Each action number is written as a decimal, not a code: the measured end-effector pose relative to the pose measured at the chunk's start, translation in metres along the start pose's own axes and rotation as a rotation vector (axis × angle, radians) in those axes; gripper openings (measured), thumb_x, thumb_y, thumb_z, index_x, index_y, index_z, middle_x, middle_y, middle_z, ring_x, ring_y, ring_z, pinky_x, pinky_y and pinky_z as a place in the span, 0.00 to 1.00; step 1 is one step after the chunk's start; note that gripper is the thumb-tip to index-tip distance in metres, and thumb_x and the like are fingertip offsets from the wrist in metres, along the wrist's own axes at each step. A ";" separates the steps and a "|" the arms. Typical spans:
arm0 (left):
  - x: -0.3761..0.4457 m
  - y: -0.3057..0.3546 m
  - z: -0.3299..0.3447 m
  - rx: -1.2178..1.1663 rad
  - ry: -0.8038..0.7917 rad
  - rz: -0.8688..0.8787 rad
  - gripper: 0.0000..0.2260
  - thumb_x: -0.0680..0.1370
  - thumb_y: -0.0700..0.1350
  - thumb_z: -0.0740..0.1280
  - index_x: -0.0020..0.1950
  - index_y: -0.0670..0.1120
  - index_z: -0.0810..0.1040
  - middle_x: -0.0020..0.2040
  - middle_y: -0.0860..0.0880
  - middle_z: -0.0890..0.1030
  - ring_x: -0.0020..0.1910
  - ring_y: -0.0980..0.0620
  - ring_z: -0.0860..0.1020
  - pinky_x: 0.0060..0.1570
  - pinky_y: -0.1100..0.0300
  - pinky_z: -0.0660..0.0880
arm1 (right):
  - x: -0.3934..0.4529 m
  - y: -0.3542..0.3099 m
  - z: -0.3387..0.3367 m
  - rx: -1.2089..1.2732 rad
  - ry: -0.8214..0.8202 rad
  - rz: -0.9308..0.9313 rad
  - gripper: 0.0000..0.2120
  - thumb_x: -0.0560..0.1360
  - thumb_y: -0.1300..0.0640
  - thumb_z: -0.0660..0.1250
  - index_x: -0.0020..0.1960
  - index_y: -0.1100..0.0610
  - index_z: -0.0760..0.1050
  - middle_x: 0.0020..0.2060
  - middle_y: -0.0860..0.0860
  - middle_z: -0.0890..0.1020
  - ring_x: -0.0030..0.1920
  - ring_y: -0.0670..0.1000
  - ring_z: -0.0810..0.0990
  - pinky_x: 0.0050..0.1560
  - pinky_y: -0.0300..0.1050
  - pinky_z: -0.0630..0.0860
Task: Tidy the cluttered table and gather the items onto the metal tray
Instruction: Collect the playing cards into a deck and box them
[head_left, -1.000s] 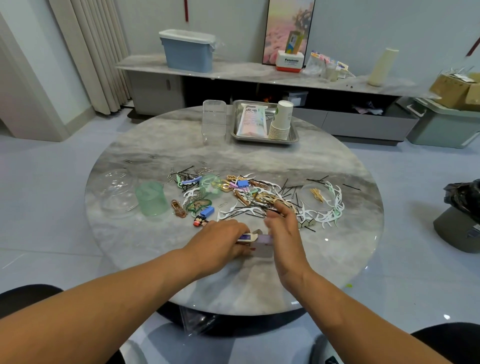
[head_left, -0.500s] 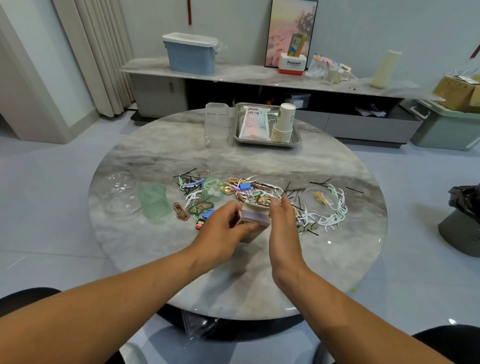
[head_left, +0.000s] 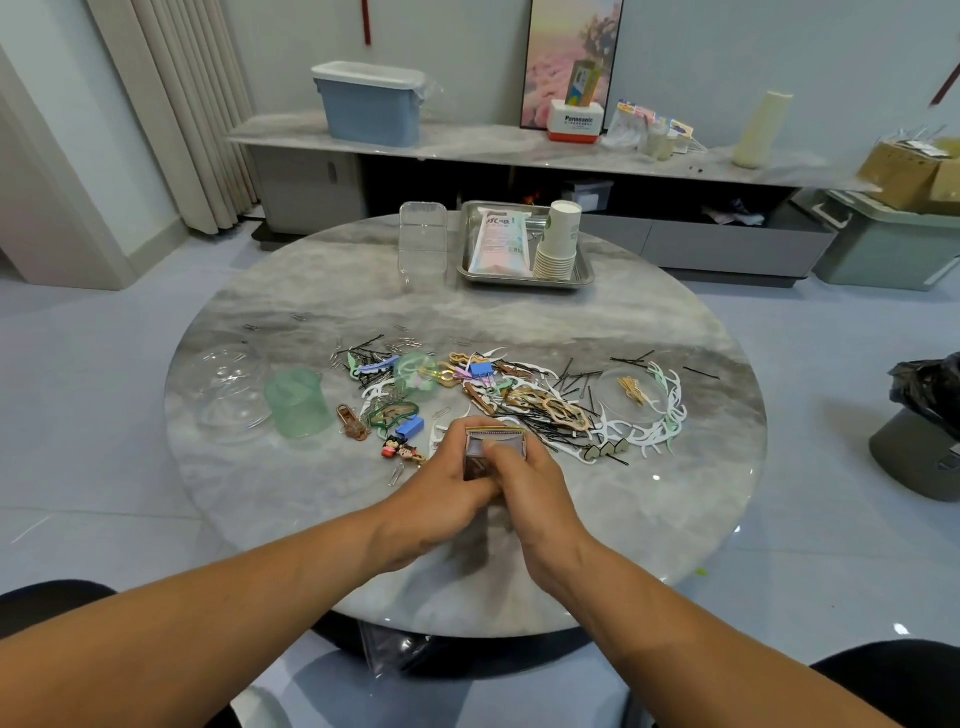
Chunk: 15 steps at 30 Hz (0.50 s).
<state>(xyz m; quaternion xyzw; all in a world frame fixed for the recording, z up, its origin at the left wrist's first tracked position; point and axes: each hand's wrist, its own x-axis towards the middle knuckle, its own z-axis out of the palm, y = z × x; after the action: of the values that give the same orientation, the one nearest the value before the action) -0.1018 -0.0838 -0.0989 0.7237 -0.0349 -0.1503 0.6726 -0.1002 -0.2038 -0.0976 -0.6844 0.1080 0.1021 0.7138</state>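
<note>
Head view. Since the earlier frames both hands have come together and lifted the small box off the tabletop; a second ago it lay flat under them.

Small rectangular purple-brown box with gold-trimmed rim (head_left: 493, 448): held over the round grey marble-patterned table (head_left: 519, 317), at the table's 6 o'clock. Open end tilted up and away towards 12 o'clock; long axis cannot be told.

Left hand (head_left: 441, 488): fingers curled round the box's left side and underside, forearm entering from 7 o'clock.

Right hand (head_left: 530, 483): thumb pressed on the box's near face, fingers wrapped round its right side, forearm from 5 o'clock.

Rectangular shiny metal tray (head_left: 584, 275): at 12 o'clock, holding a flat pastel plastic packet (head_left: 501, 244) and a stack of white paper cups (head_left: 558, 241).

Clear plastic rectangular container (head_left: 422, 244): just left of the tray.

Translucent green plastic cup (head_left: 297, 402) and clear domed lid (head_left: 223, 387): at 9 o'clock.

Scattered clutter of black hairpins, white floss picks and coloured clips (head_left: 519, 395): across the table's centre.
</note>
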 end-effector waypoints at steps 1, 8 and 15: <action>0.000 0.000 -0.001 -0.008 -0.004 -0.004 0.27 0.78 0.28 0.62 0.70 0.53 0.67 0.56 0.48 0.84 0.52 0.56 0.84 0.47 0.65 0.78 | 0.000 -0.002 0.000 -0.006 0.018 0.002 0.08 0.80 0.58 0.63 0.54 0.57 0.80 0.48 0.58 0.86 0.46 0.50 0.85 0.49 0.47 0.81; 0.001 0.003 -0.002 -0.098 -0.012 -0.032 0.23 0.78 0.48 0.60 0.72 0.65 0.65 0.57 0.62 0.84 0.55 0.64 0.81 0.47 0.72 0.75 | 0.006 -0.010 -0.005 0.062 0.073 0.027 0.16 0.84 0.50 0.57 0.55 0.49 0.84 0.52 0.50 0.87 0.55 0.52 0.84 0.56 0.48 0.79; 0.005 0.002 -0.004 -0.116 0.066 -0.078 0.16 0.85 0.54 0.52 0.68 0.65 0.75 0.60 0.57 0.84 0.61 0.57 0.81 0.64 0.55 0.74 | -0.001 -0.006 -0.005 0.053 -0.017 -0.055 0.12 0.82 0.57 0.61 0.57 0.50 0.83 0.49 0.50 0.87 0.50 0.51 0.86 0.45 0.44 0.83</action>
<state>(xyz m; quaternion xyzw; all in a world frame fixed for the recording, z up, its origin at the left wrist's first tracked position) -0.0961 -0.0811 -0.0979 0.6889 0.0243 -0.1544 0.7078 -0.0993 -0.2092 -0.0916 -0.6673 0.0859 0.0852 0.7349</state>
